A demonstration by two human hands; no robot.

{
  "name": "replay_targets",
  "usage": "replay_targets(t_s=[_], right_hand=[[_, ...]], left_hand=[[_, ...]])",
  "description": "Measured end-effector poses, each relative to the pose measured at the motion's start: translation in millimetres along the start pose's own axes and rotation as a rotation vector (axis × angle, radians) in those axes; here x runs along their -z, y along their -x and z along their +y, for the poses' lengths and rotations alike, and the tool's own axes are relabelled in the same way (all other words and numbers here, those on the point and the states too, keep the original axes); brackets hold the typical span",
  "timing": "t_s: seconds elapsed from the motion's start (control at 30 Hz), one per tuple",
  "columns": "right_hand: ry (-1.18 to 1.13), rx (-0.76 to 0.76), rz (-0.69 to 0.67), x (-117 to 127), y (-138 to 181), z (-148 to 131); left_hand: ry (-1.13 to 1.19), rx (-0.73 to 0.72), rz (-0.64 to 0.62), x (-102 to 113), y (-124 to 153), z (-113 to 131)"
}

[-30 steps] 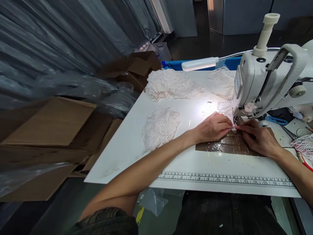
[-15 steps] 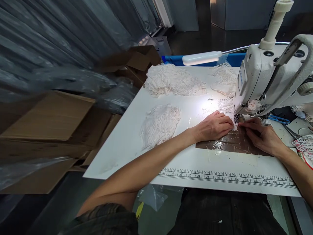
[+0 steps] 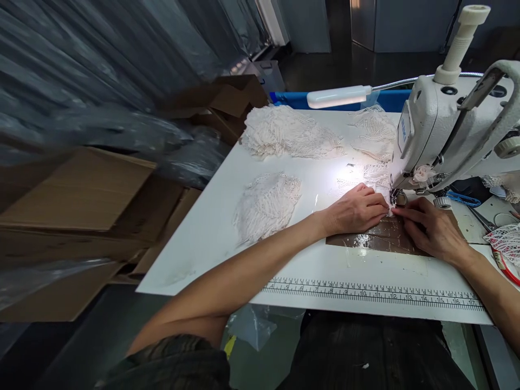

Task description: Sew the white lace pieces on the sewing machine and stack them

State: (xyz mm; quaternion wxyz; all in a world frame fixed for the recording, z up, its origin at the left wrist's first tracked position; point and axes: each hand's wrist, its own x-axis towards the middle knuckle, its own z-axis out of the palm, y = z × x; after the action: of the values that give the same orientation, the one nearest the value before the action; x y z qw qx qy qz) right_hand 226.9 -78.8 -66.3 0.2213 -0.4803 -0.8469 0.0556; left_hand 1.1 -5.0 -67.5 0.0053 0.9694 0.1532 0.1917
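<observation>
My left hand (image 3: 357, 209) lies on the white table (image 3: 211, 233), fingers pressed together on a small white lace piece (image 3: 388, 208) at the presser foot (image 3: 398, 198) of the white sewing machine (image 3: 447, 130). From the right, my right hand (image 3: 430, 230) meets it, fingertips pinching the same lace piece over a brown taped patch (image 3: 377, 238). Most of the lace piece is hidden under the fingers.
Lace heaps lie at mid-table (image 3: 266, 206), at the far edge (image 3: 284, 135) and beside the machine (image 3: 371, 130). A lamp (image 3: 337, 96) lights the needle area. A printed ruler (image 3: 374, 295) runs along the near edge. Blue scissors (image 3: 463, 199) lie right. Cardboard boxes (image 3: 81, 195) stand left.
Both hands stay at the presser foot; the right hand's fingers have shifted slightly. The view has drifted a little.
</observation>
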Motion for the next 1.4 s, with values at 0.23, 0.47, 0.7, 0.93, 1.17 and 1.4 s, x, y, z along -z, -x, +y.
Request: replay_targets(t_s=[0.23, 0.47, 0.7, 0.93, 1.17, 1.4], right_hand=[[0.095, 0.061, -0.025, -2.1, 0.9, -4.9], [0.142, 0.034, -0.068, -0.3, 0.2, -9.2], [0.247, -0.015, -0.096, -1.1, -5.6, -17.8], [0.363, -0.055, -0.101, -7.3, -8.5, -24.9], [0.217, -0.092, -0.049, -6.7, -3.1, -16.6], [-0.185, -0.178, -0.085, 21.5, -5.8, 6.0]], left_hand=[[0.004, -0.072, -0.025, 5.4, -1.5, -1.2], [0.057, -0.030, -0.069, 12.8, -2.3, -0.2], [0.018, -0.058, -0.047, 11.1, 0.4, -5.2], [-0.039, -0.038, -0.075, 10.2, 2.4, -7.0], [-0.033, 0.016, -0.111, 9.1, 2.5, -4.4], [-0.019, 0.059, -0.159, 10.2, 1.5, -5.4]])
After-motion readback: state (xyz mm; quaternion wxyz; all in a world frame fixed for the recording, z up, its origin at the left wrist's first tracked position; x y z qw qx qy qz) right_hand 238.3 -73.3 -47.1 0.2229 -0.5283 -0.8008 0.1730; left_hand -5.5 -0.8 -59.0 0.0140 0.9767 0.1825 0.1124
